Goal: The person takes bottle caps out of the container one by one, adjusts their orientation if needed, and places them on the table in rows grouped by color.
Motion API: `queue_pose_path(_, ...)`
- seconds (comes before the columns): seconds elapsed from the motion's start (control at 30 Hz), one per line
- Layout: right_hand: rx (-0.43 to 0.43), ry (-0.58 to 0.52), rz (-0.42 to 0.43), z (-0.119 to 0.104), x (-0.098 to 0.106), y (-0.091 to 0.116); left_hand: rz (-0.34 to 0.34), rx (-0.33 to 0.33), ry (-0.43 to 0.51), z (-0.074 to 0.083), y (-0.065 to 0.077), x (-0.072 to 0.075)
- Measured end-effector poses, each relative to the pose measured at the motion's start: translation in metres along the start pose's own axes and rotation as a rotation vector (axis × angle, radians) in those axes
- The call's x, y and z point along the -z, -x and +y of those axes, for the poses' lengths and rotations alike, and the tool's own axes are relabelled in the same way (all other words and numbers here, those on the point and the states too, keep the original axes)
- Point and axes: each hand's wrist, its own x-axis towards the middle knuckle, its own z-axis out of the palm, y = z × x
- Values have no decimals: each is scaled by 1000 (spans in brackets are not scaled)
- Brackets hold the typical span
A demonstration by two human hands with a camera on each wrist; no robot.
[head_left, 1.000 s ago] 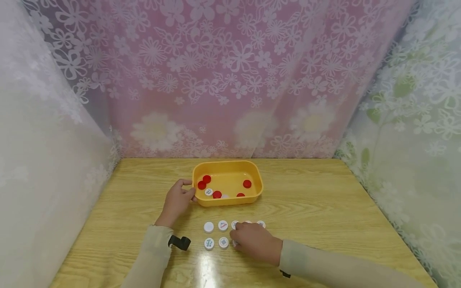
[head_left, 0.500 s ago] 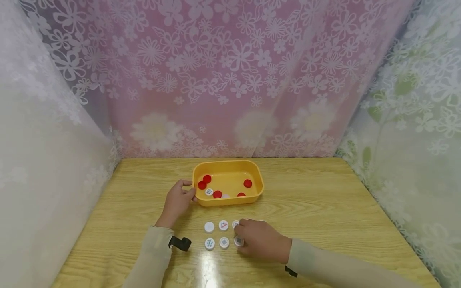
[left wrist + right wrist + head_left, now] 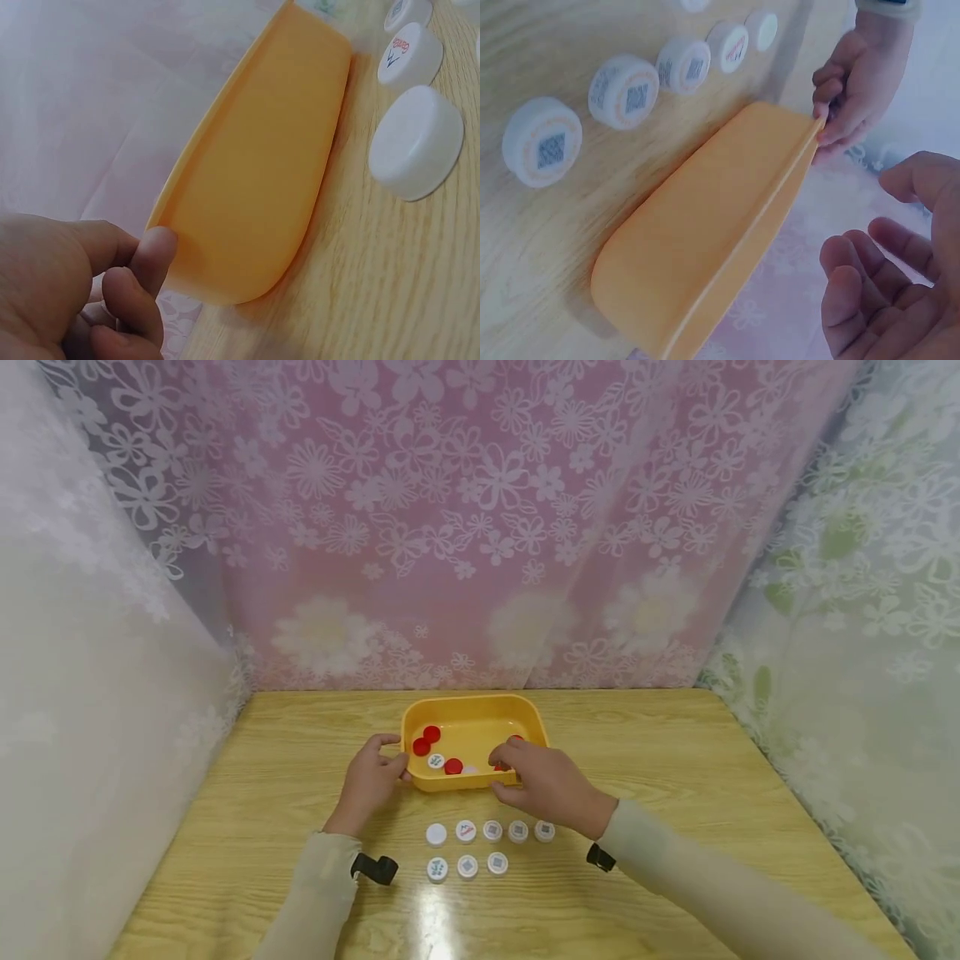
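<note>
A yellow plastic tray (image 3: 442,782) stands on the wooden table, with several red bottle caps (image 3: 422,747) and a patterned white cap (image 3: 436,762) inside. My left hand (image 3: 369,783) pinches the tray's left end at the rim. Over the tray's near right corner hovers my right hand (image 3: 551,781), fingers spread and nothing between them in the right wrist view; it partly hides red caps there. In front of the tray, white bottle caps (image 3: 492,831) lie in two rows, the nearer one of three caps. Some tops carry square printed codes (image 3: 636,97); one is plain white (image 3: 416,142).
Floral cloth (image 3: 480,568) hangs behind the table, and pale curtains (image 3: 847,635) close off both sides. A black camera band (image 3: 375,867) circles the left wrist. Wooden tabletop (image 3: 675,752) extends to the right of the tray.
My right hand has left the white caps and moved up and back to over the tray, uncovering the right ends of both rows. My left hand has stayed at the tray's rim.
</note>
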Motion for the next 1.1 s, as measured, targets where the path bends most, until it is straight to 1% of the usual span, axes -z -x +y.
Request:
queue_pose_path(0.1,2,-10,14,5,-1,-6,-8,-12,1,0,0,0)
queue_pose_path(0.3,-21,-47,36,17,-5,-12,-18,-28,9,-1,-2,0)
queue_pose_path(0.5,-65,-45,17,28,-4,-21,-18,-25,12,0,-2,0)
queue_pose_path(0.63,-78,-62,15,33,-1,-33,-10,-16,15,0,-3,0)
queue_pose_path(0.7,-83,-74,3,35,2,-40,-7,-26,23,1,-3,0)
queue_pose_path(0.9,-88,-51,-92,38,3,-64,-29,-47,31,2,-2,-3)
queue_pose_path(1.0,-60,-24,-153,34,-2,-84,-14,-43,25,2,-1,-3)
queue_pose_path(1.1,-12,24,-244,25,-8,-106,-1,-37,24,1,0,-1)
